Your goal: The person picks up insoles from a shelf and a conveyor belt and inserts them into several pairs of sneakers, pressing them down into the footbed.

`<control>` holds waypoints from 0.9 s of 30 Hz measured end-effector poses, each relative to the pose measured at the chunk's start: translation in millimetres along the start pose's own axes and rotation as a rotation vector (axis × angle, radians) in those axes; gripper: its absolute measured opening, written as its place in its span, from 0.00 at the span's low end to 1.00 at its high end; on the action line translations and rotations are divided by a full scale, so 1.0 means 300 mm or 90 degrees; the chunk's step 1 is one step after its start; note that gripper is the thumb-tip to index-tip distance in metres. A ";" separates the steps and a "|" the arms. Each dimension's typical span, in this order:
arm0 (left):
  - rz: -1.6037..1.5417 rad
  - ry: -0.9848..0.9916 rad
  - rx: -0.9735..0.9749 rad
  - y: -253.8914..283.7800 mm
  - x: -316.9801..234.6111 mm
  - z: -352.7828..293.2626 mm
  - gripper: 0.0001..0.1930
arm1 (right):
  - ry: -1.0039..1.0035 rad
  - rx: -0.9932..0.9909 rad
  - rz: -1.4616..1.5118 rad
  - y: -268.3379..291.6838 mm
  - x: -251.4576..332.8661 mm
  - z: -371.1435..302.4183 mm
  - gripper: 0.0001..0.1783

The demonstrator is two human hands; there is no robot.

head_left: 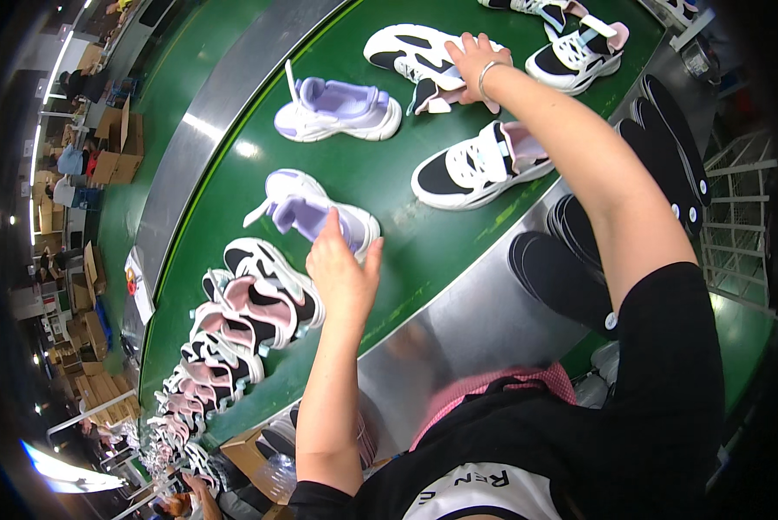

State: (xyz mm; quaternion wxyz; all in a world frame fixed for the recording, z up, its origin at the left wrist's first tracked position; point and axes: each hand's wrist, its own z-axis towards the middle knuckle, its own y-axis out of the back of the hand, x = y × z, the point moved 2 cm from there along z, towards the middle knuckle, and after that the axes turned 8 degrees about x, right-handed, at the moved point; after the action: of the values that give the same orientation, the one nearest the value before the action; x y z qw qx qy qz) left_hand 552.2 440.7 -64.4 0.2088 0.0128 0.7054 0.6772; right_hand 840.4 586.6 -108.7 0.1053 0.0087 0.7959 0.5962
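Note:
My left hand (344, 270) is at the heel of a lavender-and-white sneaker (298, 186), forefinger stretched over its collar and thumb apart beside the heel. The other fingers are mostly hidden. Farther off, my right hand (478, 65) grips a black-and-white sneaker (399, 50) that is tipped on its side, its pink-lined opening facing me. Below that forearm stands an upright black-and-white sneaker (469, 171) with pink lining. Another lavender sneaker (341, 111) sits upright between the two hands' shoes.
A row of black, white and pink sneakers (255, 303) runs down the green belt (441, 251) at left. More sneakers (577, 56) stand at the far right. Black insoles (549, 273) lie in stacks on the metal edge (432, 334) near me. A wire rack (735, 217) stands at right.

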 end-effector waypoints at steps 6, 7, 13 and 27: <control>0.067 0.026 -0.008 -0.102 0.033 0.200 0.35 | 0.115 0.125 0.269 0.009 -0.207 0.136 0.17; 0.063 0.038 0.016 -0.101 0.033 0.234 0.36 | 0.194 0.183 0.183 0.015 -0.217 0.102 0.19; 0.054 0.139 0.215 -0.083 -0.079 0.459 0.40 | 0.430 -0.051 0.358 0.030 -0.341 -0.163 0.18; -0.286 0.047 0.185 -0.061 0.109 0.199 0.16 | 0.286 -0.118 0.149 -0.094 -0.225 -0.235 0.15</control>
State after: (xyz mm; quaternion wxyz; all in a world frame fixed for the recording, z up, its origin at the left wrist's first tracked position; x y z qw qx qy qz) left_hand 545.7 505.8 -90.8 0.3237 -0.1387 0.7878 0.5054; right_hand 896.9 502.2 -106.1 -0.1432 -0.0417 0.7349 0.6616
